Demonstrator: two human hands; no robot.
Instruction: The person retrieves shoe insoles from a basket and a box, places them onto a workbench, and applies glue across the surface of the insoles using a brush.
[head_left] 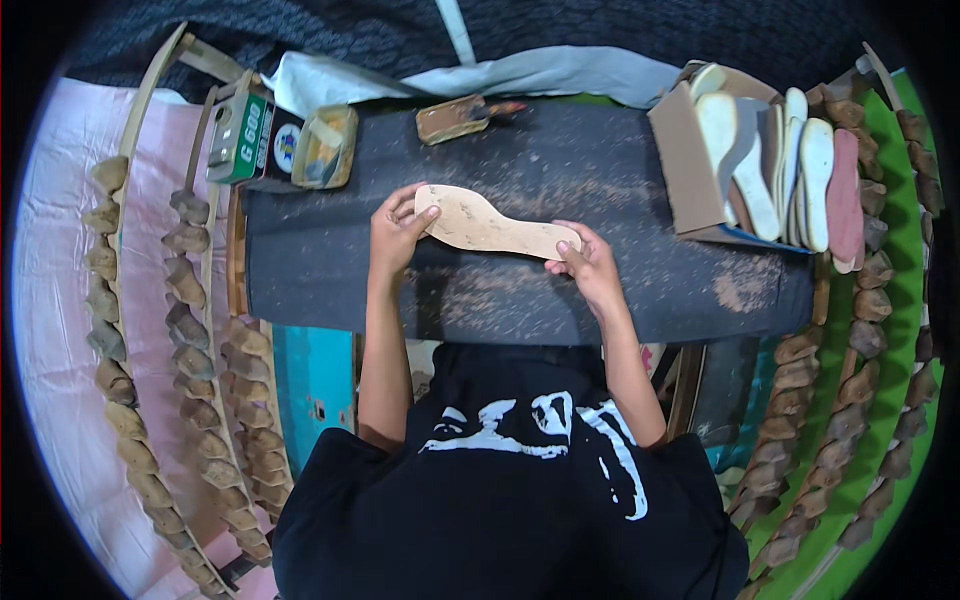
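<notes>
A beige insole [490,226], flecked with dark smudges, is stretched sideways between my two hands above the dark tabletop [590,150]. My left hand [400,224] grips its broad forefoot end, thumb on top and fingers beneath. At the narrower heel end, my right hand [584,260] pinches it the same way, thumb over the upper face. The insole's underside is hidden from view.
Beyond the insole lies a small tray with a brush [455,120]. A tin can [243,135] and a yellowish container [327,148] stand at the back left. At the back right, a cardboard box [684,160] holds several insoles. Shoe lasts [185,285] line racks on both sides.
</notes>
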